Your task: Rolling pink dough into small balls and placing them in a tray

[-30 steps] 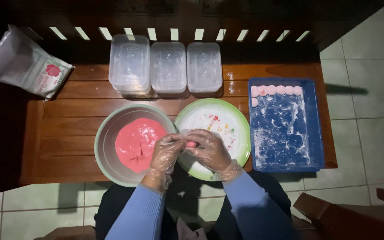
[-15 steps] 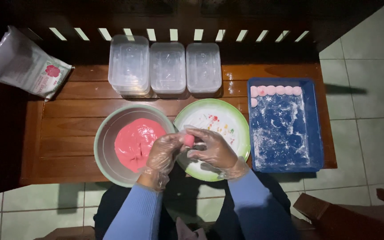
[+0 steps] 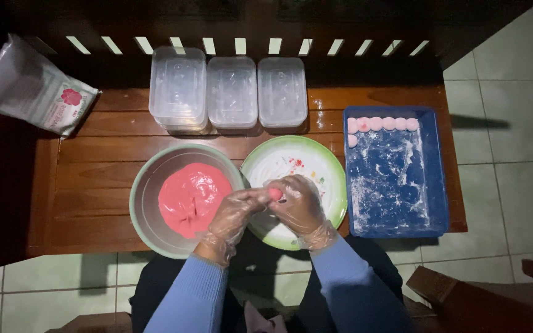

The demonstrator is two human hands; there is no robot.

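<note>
Meanwhile, both gloved hands, left hand [image 3: 232,217] and right hand [image 3: 298,205], seemingly pinching one pink dough ball [image 3: 274,193]; white bag [image 3: 29,86] far-left.

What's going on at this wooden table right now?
A person in thin clear gloves works a small pink dough piece between the left hand and the right hand, above a green-rimmed plate. Beside it, a metal bowl holds pink dough. On the right, a floured blue tray has a row of pale pink balls along its far edge. Clear plastic containers stand at the back, and a white bag lies to the left.
</note>
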